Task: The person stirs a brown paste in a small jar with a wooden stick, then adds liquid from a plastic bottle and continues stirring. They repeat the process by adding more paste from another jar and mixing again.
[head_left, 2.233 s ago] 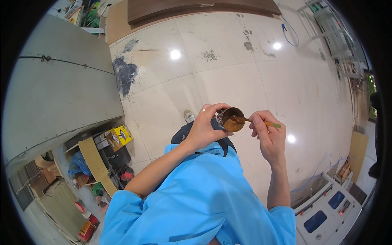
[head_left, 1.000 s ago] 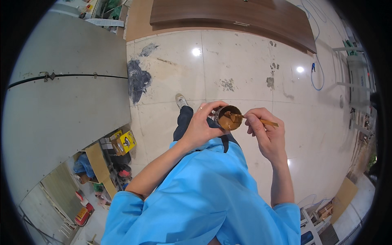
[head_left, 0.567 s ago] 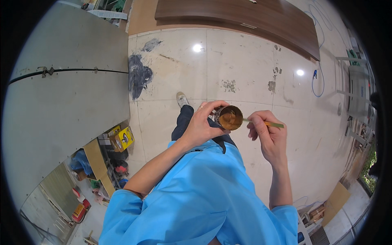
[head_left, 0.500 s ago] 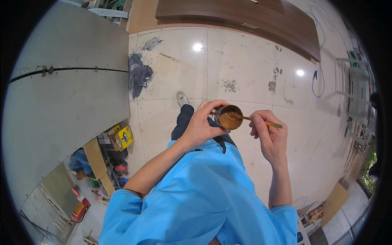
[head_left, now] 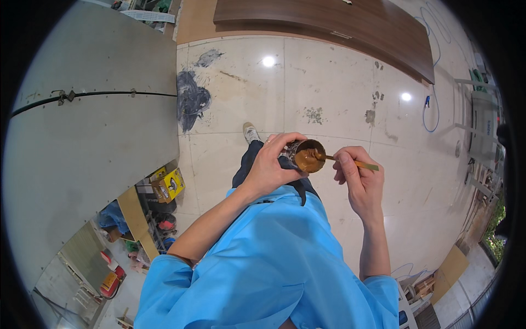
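My left hand [head_left: 270, 166] is wrapped round a small round can [head_left: 290, 149], fingers over its far side and thumb along its near side. The can tilts so that its mouth faces up and to the right. Inside it lies a thick brown paste or paint [head_left: 308, 162]. Between the thumb and fingers of my right hand [head_left: 354, 175] is a thin stirring stick [head_left: 362, 165], smeared brown. The inner end of the stick dips into the brown stuff; its flat greenish end sticks out past my hand on the right.
A dark brown wood panel [head_left: 329, 33] lies across the far side. On the left stands a large grey metal cabinet or panel [head_left: 93, 137]. Beside it are a yellow box [head_left: 174, 184] and cluttered shelves. A blue hose [head_left: 436, 118] trails at the right. Dark stains [head_left: 192, 101] mark the tiled floor.
The stick's tip has shifted slightly in the brown stuff, whose surface looks different. Both hands keep their grips. The surroundings have slid a little to the right in view.
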A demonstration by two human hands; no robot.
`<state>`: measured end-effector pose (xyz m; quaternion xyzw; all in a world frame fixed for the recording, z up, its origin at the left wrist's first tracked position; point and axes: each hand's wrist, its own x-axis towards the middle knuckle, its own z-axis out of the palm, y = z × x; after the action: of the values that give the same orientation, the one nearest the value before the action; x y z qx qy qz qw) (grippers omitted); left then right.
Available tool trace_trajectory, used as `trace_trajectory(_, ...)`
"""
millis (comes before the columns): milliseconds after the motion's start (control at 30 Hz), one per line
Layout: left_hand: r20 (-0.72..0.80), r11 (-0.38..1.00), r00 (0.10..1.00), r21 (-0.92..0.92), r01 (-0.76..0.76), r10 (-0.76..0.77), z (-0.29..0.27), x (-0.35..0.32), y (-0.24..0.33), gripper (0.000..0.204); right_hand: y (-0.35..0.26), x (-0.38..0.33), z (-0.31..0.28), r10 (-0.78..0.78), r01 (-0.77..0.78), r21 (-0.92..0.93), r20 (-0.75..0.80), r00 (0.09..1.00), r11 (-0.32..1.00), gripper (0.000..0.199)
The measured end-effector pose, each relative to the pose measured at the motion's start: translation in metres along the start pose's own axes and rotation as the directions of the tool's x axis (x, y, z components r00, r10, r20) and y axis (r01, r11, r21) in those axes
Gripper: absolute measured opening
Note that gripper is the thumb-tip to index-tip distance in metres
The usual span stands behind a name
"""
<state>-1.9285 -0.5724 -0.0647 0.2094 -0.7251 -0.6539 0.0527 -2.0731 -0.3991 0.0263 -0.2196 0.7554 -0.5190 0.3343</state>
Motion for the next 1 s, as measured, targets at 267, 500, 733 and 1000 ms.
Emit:
trace_trajectory(267, 0.037, 1.000, 0.999, -0.009, 0.002, -0.002, -0.008, -0.001, -0.004, 0.073, -0.003, -0.001, 0.008, 0.034, -0.034, -0.031, -0.003, 0.999, 0.999, 0.027)
trace_trajectory(500, 0.046, 0.999, 0.999, -0.040, 0.012, -0.010, -0.015, -0.001, -0.005, 0.074, -0.004, -0.004, 0.016, 0.012, -0.012, -0.042, -0.014, 1.000, 0.999, 0.026)
trace_trajectory(733, 0.039, 0.998, 0.999, -0.052, 0.034, -0.032, -0.015, -0.004, -0.007, 0.074, -0.003, -0.006, 0.019, 0.035, -0.035, -0.019, 0.008, 0.999, 0.999, 0.023)
trace_trajectory(1000, 0.055, 0.992, 0.994, -0.075, 0.101, -0.097, -0.008, -0.007, -0.005, 0.074, 0.000, -0.009, 0.016, 0.013, -0.013, -0.011, 0.000, 1.000, 1.000, 0.024)
